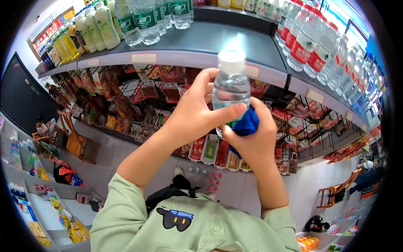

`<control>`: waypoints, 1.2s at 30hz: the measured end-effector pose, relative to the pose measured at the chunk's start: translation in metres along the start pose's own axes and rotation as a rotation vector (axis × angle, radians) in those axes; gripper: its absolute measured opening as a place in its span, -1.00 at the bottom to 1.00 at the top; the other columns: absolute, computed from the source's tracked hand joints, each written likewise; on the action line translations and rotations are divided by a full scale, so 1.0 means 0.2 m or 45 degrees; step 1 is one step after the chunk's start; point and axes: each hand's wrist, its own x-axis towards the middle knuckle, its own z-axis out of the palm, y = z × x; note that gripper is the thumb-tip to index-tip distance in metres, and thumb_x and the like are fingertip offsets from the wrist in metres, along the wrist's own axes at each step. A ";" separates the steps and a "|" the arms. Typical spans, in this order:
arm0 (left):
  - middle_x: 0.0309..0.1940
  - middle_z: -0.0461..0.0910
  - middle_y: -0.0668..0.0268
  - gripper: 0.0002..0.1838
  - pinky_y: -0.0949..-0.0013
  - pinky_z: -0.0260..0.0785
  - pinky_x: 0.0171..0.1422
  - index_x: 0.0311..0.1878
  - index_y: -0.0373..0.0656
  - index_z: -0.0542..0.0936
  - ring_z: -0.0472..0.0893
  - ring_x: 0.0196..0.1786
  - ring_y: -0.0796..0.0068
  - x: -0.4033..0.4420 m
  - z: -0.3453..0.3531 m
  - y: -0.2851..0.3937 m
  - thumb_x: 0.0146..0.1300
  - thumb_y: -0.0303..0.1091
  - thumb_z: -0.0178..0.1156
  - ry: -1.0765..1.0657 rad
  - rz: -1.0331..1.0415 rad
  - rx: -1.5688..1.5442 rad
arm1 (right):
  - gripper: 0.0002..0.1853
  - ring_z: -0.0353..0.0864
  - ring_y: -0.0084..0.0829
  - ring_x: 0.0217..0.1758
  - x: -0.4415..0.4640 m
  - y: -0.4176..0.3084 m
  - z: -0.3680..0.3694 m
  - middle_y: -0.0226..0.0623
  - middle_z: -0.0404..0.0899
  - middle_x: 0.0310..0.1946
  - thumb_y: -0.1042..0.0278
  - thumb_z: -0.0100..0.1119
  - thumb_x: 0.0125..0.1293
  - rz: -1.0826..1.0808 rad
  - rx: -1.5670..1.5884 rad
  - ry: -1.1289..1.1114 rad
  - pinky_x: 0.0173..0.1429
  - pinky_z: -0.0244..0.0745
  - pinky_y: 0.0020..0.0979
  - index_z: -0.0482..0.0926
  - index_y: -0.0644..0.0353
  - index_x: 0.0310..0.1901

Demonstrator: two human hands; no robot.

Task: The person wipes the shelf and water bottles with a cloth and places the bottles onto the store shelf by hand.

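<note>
Facing the dark shelf's front edge (pixel 182 59), the left hand (pixel 189 112) clamps its fingers round a water bottle (pixel 231 89), the right hand (pixel 257 140) a blue cloth (pixel 247 122) against it, apparently wiping, which next calls for turning the bottle.

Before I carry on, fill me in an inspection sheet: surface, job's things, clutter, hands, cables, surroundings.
Surface: grey shelf, with bottles standing toward both ends and a bare stretch between.
Job's things: a clear water bottle, white cap on; a blue cloth against its lower part.
Clutter: red-capped bottles on the floor by the person's feet.
Hands: left hand grips the water bottle; right hand holds the blue cloth to it.
Cables: nothing seen.
Surroundings: packets hanging below the shelf; wooden chairs off to both sides.
</note>
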 end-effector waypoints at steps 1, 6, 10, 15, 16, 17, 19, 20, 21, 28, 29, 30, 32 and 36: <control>0.05 0.50 -0.02 -0.24 0.31 0.42 0.12 0.27 -0.33 0.16 0.54 0.10 0.31 0.01 -0.04 0.06 0.16 -0.20 0.35 -0.049 -0.004 -0.054 | -0.40 0.63 -0.34 -0.22 0.06 -0.04 0.00 -0.17 0.60 -0.25 0.34 0.48 -0.18 0.094 0.163 -0.031 -0.09 0.53 -0.36 0.49 0.29 -0.03; 0.03 0.56 0.08 -0.47 0.44 0.35 0.13 0.19 -0.35 0.29 0.51 0.04 0.53 0.15 -0.28 0.24 0.28 -0.19 0.12 -0.089 0.165 -0.150 | -0.48 0.58 -0.63 -0.20 0.39 -0.22 0.02 -0.33 0.64 -0.24 0.44 0.45 -0.10 0.222 0.559 -0.132 -0.05 0.50 -0.51 0.55 0.36 -0.03; 0.14 0.53 0.02 -0.29 0.26 0.46 0.16 0.22 -0.26 0.40 0.62 0.08 0.22 0.33 -0.48 0.30 0.22 0.17 -0.05 -0.018 0.298 0.100 | -0.47 0.58 -0.64 -0.27 0.66 -0.23 0.12 -0.36 0.66 -0.28 0.32 0.46 -0.07 0.046 0.343 -0.145 -0.10 0.50 -0.52 0.57 0.34 -0.02; 0.17 0.50 0.01 -0.25 0.27 0.40 0.19 0.25 -0.25 0.39 0.59 0.11 0.26 0.55 -0.68 0.30 0.24 0.22 -0.14 0.046 0.365 0.055 | -0.63 0.46 -0.68 -0.44 0.99 -0.15 0.30 -0.45 0.58 -0.50 0.19 0.47 -0.04 -0.026 0.213 -0.183 -0.29 0.43 -0.51 0.61 0.29 -0.31; 0.18 0.49 0.01 -0.25 0.27 0.38 0.22 0.25 -0.24 0.39 0.58 0.12 0.27 0.58 -0.71 0.30 0.24 0.22 -0.16 0.061 0.371 0.069 | -0.64 0.45 -0.67 -0.47 1.03 -0.14 0.33 -0.47 0.56 -0.52 0.18 0.47 -0.05 0.022 0.218 -0.196 -0.32 0.42 -0.51 0.61 0.28 -0.33; 0.18 0.49 0.01 -0.25 0.27 0.38 0.22 0.25 -0.24 0.39 0.58 0.12 0.27 0.61 -0.74 0.29 0.24 0.22 -0.16 0.053 0.373 0.066 | -0.64 0.45 -0.66 -0.47 1.06 -0.14 0.36 -0.46 0.56 -0.52 0.19 0.47 -0.06 0.067 0.212 -0.204 -0.33 0.41 -0.52 0.61 0.28 -0.34; 0.21 0.47 0.02 -0.24 0.27 0.36 0.23 0.26 -0.21 0.40 0.56 0.14 0.27 0.66 -0.79 0.25 0.24 0.24 -0.19 0.087 0.333 0.087 | -0.65 0.46 -0.66 -0.47 1.12 -0.12 0.41 -0.46 0.56 -0.52 0.20 0.48 -0.07 0.113 0.203 -0.205 -0.34 0.40 -0.52 0.62 0.27 -0.34; 0.21 0.47 0.02 -0.24 0.27 0.36 0.23 0.26 -0.21 0.40 0.56 0.14 0.27 0.67 -0.80 0.24 0.24 0.24 -0.19 0.078 0.336 0.086 | -0.56 0.53 -0.61 -0.36 1.14 -0.11 0.43 -0.38 0.61 -0.40 0.23 0.43 -0.04 0.143 0.200 -0.291 -0.20 0.44 -0.52 0.59 0.32 -0.15; 0.22 0.46 0.02 -0.24 0.27 0.35 0.24 0.27 -0.19 0.40 0.54 0.15 0.26 0.68 -0.82 0.23 0.24 0.25 -0.19 0.109 0.294 0.077 | -0.44 0.59 -0.56 -0.25 1.16 -0.10 0.45 -0.29 0.65 -0.27 0.26 0.39 -0.02 0.173 0.197 -0.377 -0.07 0.47 -0.51 0.57 0.36 0.05; 0.33 0.34 0.01 -0.26 0.23 0.27 0.32 0.33 -0.19 0.34 0.45 0.26 0.18 0.71 -0.90 0.13 0.29 0.20 -0.21 0.101 0.203 0.137 | -0.47 0.57 -0.56 -0.24 1.22 0.07 0.57 -0.30 0.64 -0.28 0.24 0.47 -0.08 0.209 0.472 -0.455 -0.11 0.46 -0.49 0.61 0.35 -0.07; 0.33 0.33 0.02 -0.25 0.23 0.26 0.33 0.35 -0.19 0.31 0.43 0.28 0.17 0.71 -0.90 0.12 0.29 0.19 -0.20 0.114 0.201 0.153 | -0.38 0.58 -0.53 -0.16 1.23 0.08 0.58 -0.24 0.64 -0.20 0.24 0.47 -0.08 0.225 0.442 -0.499 -0.02 0.45 -0.48 0.56 0.36 0.05; 0.34 0.32 0.02 -0.24 0.22 0.25 0.34 0.37 -0.20 0.29 0.42 0.30 0.16 0.71 -0.91 0.11 0.29 0.19 -0.19 0.129 0.200 0.169 | -0.38 0.58 -0.53 -0.16 1.23 0.09 0.59 -0.24 0.64 -0.20 0.24 0.47 -0.08 0.225 0.441 -0.498 -0.02 0.45 -0.48 0.56 0.36 0.05; 0.35 0.32 0.06 -0.24 0.21 0.23 0.35 0.39 -0.21 0.26 0.40 0.31 0.17 0.70 -0.91 0.11 0.29 0.17 -0.17 0.125 0.192 0.160 | -0.40 0.59 -0.53 -0.17 1.25 0.10 0.61 -0.24 0.64 -0.21 0.25 0.46 -0.07 0.227 0.486 -0.541 -0.01 0.45 -0.49 0.57 0.35 0.04; 0.36 0.30 0.11 -0.24 0.21 0.21 0.36 0.41 -0.22 0.24 0.36 0.34 0.18 0.71 -0.93 0.08 0.29 0.13 -0.12 0.118 0.195 0.140 | -0.44 0.59 -0.53 -0.13 1.30 0.14 0.63 -0.25 0.64 -0.16 0.29 0.42 -0.03 0.211 0.522 -0.605 0.03 0.44 -0.49 0.57 0.31 0.05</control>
